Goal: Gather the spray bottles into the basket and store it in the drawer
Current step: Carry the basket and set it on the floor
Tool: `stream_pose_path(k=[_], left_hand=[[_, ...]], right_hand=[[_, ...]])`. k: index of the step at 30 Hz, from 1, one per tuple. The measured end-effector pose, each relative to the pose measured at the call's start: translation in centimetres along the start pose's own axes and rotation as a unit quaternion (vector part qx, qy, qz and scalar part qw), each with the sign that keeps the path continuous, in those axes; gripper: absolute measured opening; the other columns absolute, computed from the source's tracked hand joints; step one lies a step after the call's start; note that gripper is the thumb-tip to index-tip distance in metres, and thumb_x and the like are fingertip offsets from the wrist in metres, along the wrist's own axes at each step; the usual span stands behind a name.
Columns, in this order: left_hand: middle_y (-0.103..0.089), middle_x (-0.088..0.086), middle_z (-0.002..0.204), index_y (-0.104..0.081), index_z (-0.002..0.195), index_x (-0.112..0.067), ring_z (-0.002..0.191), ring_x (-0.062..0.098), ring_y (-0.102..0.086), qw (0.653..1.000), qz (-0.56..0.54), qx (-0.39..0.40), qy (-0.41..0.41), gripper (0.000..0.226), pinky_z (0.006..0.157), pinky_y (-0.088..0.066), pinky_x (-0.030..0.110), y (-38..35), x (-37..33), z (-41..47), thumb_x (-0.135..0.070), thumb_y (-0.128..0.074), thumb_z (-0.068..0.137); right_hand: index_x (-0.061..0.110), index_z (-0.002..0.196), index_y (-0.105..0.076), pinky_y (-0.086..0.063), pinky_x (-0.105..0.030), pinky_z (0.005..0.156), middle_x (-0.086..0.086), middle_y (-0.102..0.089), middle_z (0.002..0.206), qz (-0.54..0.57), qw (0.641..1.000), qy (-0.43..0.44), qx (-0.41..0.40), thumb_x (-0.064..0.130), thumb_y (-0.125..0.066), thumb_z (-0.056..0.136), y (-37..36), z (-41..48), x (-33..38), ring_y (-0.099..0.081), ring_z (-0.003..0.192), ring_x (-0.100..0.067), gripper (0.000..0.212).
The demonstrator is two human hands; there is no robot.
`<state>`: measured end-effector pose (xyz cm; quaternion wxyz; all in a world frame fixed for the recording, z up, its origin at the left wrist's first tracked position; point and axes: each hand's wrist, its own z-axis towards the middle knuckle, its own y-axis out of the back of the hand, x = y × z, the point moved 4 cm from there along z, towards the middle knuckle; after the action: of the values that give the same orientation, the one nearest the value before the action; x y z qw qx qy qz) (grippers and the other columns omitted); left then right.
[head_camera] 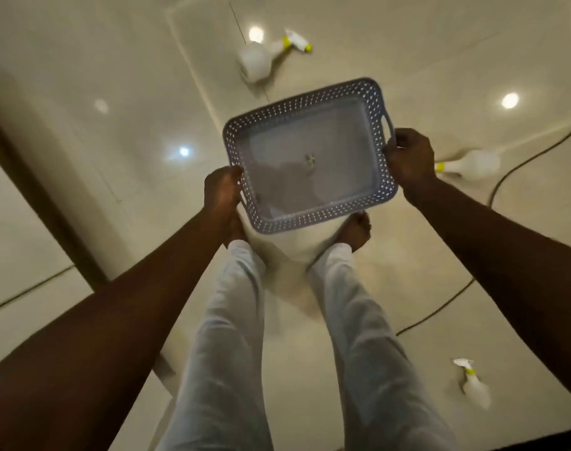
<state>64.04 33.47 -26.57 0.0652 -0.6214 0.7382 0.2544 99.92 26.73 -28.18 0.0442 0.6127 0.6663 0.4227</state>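
I hold a grey perforated basket (380, 102) with nothing in it above the glossy floor, over my bare feet. My left hand (221, 190) grips its near-left handle and my right hand (408, 156) grips its right handle. Three white spray bottles with yellow collars lie on the floor: one (259, 56) beyond the basket, one (473, 164) just right of my right hand, and one (474, 384) at the lower right beside my right leg.
A dark cable (505, 177) curves across the tiles on the right. A dark wooden edge (40, 196) runs diagonally at the left. My legs in light trousers (232, 336) stand below the basket. Ceiling lights glare off the floor.
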Motion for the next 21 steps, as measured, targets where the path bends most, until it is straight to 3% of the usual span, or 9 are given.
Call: stream_pose_path(k=[6, 11, 14, 18, 21], left_hand=[[-0.069, 0.001, 0.075, -0.069, 0.072, -0.016, 0.081, 0.024, -0.063, 0.999, -0.015, -0.012, 0.033, 0.014, 0.076, -0.049, 0.04, -5.8, 4.2, 7.6, -0.026, -0.06, 0.069], [-0.067, 0.011, 0.095, -0.068, 0.08, -0.014, 0.089, 0.025, -0.06, 0.999, -0.008, -0.004, 0.038, 0.015, 0.082, -0.048, 0.041, -9.0, 6.4, 11.6, -0.025, -0.059, 0.075], [-0.066, 0.011, 0.1, -0.069, 0.084, -0.015, 0.092, 0.025, -0.058, 0.999, -0.012, -0.006, 0.05, 0.011, 0.082, -0.047, 0.04, -10.2, 7.6, 13.5, -0.023, -0.061, 0.086], [-0.065, 0.008, 0.1, -0.07, 0.09, -0.014, 0.093, 0.023, -0.056, 0.998, -0.018, -0.009, 0.059, 0.011, 0.082, -0.045, 0.038, -11.4, 8.5, 15.7, -0.019, -0.06, 0.094], [-0.068, 0.0, 0.096, -0.071, 0.098, -0.016, 0.091, 0.02, -0.055, 0.997, -0.019, -0.015, 0.067, 0.013, 0.081, -0.045, 0.034, -11.9, 9.0, 17.1, -0.021, -0.059, 0.096]], right_hand=[[0.02, 0.12, -0.075, -0.052, -0.031, 0.09, -0.003, -0.077, 0.116, 0.0, 1.0, -0.011, 0.014, 0.025, -0.062, 0.084, -3.9, 7.3, -5.7, -0.07, 0.107, -0.021, 0.038], [0.021, 0.12, -0.074, -0.047, -0.024, 0.088, 0.001, -0.076, 0.117, 0.002, 1.0, -0.017, 0.02, 0.028, -0.059, 0.084, -6.6, 11.3, -8.8, -0.069, 0.11, -0.02, 0.04], [0.019, 0.124, -0.072, -0.053, -0.034, 0.097, -0.001, -0.074, 0.122, -0.003, 1.0, -0.005, 0.023, 0.024, -0.059, 0.086, -7.7, 12.8, -10.1, -0.068, 0.113, -0.022, 0.04], [0.014, 0.125, -0.071, -0.053, -0.039, 0.101, -0.003, -0.073, 0.125, -0.02, 0.999, 0.002, 0.031, 0.019, -0.06, 0.09, -8.6, 14.1, -11.0, -0.066, 0.116, -0.024, 0.036], [0.014, 0.123, -0.071, -0.052, -0.033, 0.095, -0.003, -0.073, 0.122, -0.018, 0.999, 0.0, 0.032, 0.016, -0.059, 0.09, -9.0, 14.4, -11.7, -0.066, 0.113, -0.023, 0.035]])
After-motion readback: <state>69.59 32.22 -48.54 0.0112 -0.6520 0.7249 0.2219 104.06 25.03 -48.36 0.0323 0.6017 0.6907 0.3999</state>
